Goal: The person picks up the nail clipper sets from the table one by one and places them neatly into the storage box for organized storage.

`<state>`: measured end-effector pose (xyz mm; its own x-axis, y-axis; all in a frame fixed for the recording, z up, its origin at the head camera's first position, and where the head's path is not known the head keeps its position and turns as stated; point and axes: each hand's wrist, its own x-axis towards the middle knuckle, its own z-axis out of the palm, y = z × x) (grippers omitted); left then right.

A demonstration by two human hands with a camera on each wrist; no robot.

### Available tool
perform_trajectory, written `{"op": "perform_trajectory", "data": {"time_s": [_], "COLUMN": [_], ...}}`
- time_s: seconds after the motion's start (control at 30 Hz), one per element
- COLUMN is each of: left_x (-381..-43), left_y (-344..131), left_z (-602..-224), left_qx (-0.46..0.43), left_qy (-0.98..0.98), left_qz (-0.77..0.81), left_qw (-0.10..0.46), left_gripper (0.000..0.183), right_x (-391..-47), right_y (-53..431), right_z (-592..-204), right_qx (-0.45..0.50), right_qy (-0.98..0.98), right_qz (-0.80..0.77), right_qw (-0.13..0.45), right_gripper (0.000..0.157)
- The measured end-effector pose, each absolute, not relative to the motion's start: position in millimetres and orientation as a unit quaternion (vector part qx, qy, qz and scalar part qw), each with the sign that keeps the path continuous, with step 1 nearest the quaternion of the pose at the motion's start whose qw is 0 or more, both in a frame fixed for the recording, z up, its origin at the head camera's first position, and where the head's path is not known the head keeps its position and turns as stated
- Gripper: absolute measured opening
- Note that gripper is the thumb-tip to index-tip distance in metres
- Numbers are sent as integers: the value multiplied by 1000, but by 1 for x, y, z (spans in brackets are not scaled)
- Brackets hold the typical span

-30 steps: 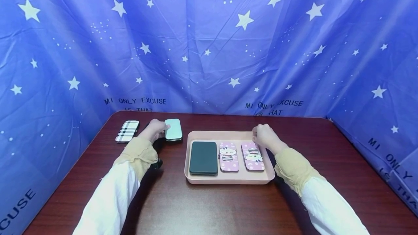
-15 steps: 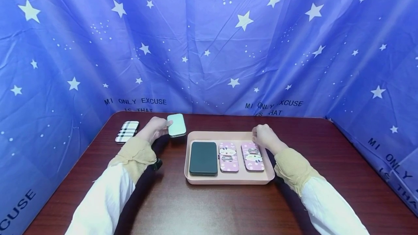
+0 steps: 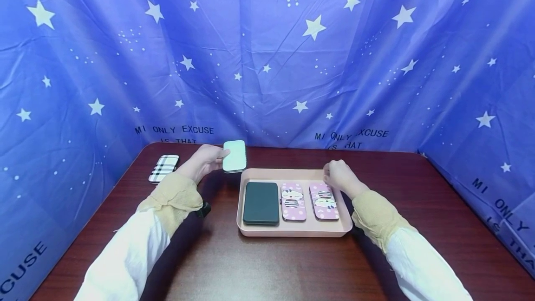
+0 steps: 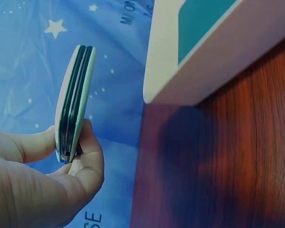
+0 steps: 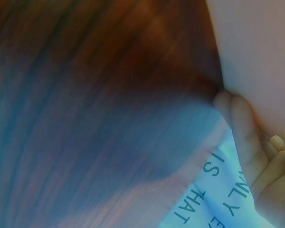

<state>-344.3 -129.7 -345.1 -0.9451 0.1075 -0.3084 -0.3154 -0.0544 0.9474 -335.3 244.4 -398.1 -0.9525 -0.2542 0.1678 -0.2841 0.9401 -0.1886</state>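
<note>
My left hand (image 3: 209, 158) pinches a small mint-green flat case (image 3: 235, 156) between thumb and fingers, raised beyond the back left corner of a pink tray (image 3: 294, 233). Seen edge-on in the left wrist view, the case (image 4: 72, 99) has a dark seam with a metal strip and a small clasp at its lower end. At the tray's back right corner my right hand (image 3: 340, 174) grips the rim; in the right wrist view its fingers (image 5: 247, 128) curl against the tray wall. Inside the tray lie a dark green case (image 3: 261, 202) and two pink cat-patterned cases (image 3: 293, 210).
A plaid case (image 3: 164, 168) lies on the dark red wooden table (image 3: 251, 268) at the back left, behind the left forearm. A blue star-printed curtain (image 3: 267, 96) hangs along the table's back and sides.
The left hand has lifted the mint-green case off the table and carried it right, toward the tray's back left corner. The right hand and the tray have stayed put.
</note>
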Motion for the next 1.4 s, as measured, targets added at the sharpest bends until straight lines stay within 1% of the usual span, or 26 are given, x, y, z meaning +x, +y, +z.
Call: {"op": "perform_trajectory", "data": {"time_s": [0.17, 0.33, 0.4, 0.63, 0.9, 1.2, 1.4], "left_x": [-338, -335, -333, -330, -325, -319, -314], "left_y": [-123, -114, -110, -95, -79, -56, -40], "left_z": [-339, -333, -331, -324, -320, -310, -306], "left_qx": [-83, -77, -71, -58, -46, -26, -17], "left_qy": [656, 651, 651, 649, 644, 633, 627], "left_qz": [735, 738, 737, 740, 743, 747, 752], "left_qw": [151, 159, 164, 168, 178, 199, 204], "left_gripper": [33, 37, 39, 37, 36, 36, 34], "right_x": [-336, -335, -335, -334, -335, -334, -335], "right_y": [243, 243, 243, 247, 246, 245, 246], "right_z": [-398, -397, -397, -396, -397, -397, -398], "right_qx": [143, 150, 150, 149, 144, 158, 152], "right_qy": [-981, -981, -981, -979, -981, -978, -979], "right_qz": [106, 102, 102, 111, 113, 113, 110], "right_qw": [72, 72, 73, 79, 69, 78, 77], "right_gripper": [15, 12, 13, 16, 11, 15, 9]}}
